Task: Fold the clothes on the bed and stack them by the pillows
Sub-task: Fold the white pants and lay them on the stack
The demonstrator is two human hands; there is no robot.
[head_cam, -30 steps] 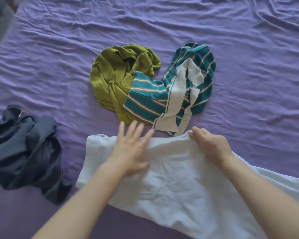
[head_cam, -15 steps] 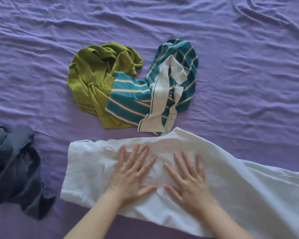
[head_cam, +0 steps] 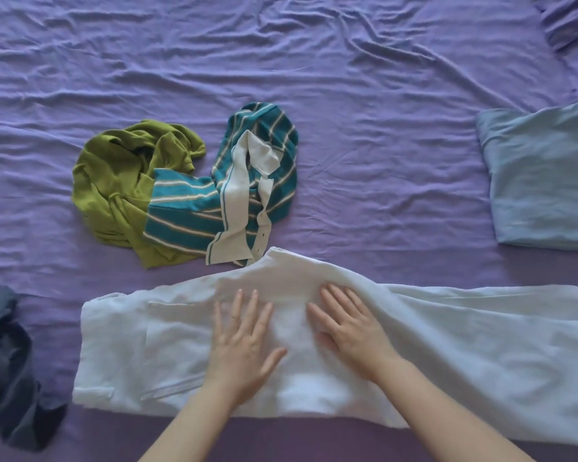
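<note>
Smoothing step: both hands lie flat on the white trousers [head_cam: 414, 328], pressing the cloth down on the bed [head_cam: 381, 95].
Left hand [head_cam: 241, 345]: fingers straight and spread, palm down on the seat area; nothing is clasped.
Right hand [head_cam: 351, 325]: fingers straight and close together, palm down just beside the left hand; nothing is clasped.
Trousers position: near edge of the bed, laid across it, waistband to the left, legs running off to the right; they look doubled leg on leg, but not yet folded short.
Done so far (judged): one pale blue garment [head_cam: 544, 181] lies folded flat at the far right, well apart from the trousers. Whether it sits by the pillows cannot be told; no pillow is clearly in view.
In progress: trousers, lengthwise fold apparently made, cross folds still to do.
Left to fold: green top [head_cam: 114, 185], crumpled; striped teal shirt [head_cam: 187, 211], crumpled and overlapping the green top, its white placket touching the trousers' far edge; dark garment [head_cam: 7, 361], bunched at the left edge.
Estimate: task under half complete.
Containers: none visible; all items rest directly on the purple sheet.
</note>
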